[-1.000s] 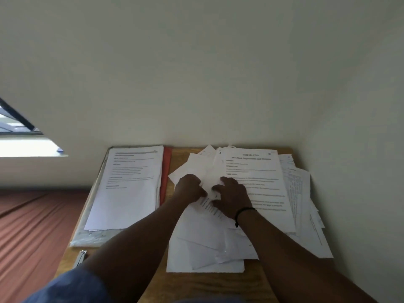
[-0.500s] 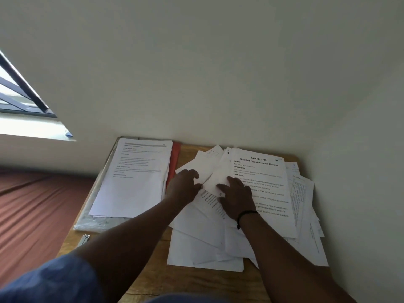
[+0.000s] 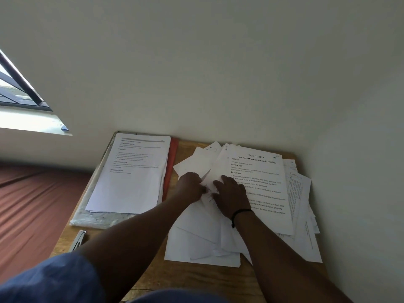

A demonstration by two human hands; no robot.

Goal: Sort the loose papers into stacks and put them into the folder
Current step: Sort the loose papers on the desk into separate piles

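Note:
A messy pile of loose white papers (image 3: 201, 237) covers the right half of the small wooden table (image 3: 196, 278). On top lies a printed sheet (image 3: 260, 171) headed "TASK ID: 2723". At the pile's middle, my left hand (image 3: 190, 188) pinches the edge of a sheet. My right hand (image 3: 231, 196) lies flat on the papers beside it, fingers spread. On the left sits a neat stack of printed sheets (image 3: 133, 173) on top of a red folder (image 3: 171, 165), whose right edge shows.
The table stands in a corner: one wall behind it, another close on the right. A clear plastic sleeve (image 3: 96, 219) lies under the neat stack. A small metal clip (image 3: 79, 238) rests near the table's left front edge. A reddish-brown bed surface (image 3: 32, 204) lies left.
My view has tilted and shifted a little. Both hands stay at the middle of the pile; the left fingers have closed on a sheet's edge and the sheets there have lifted slightly.

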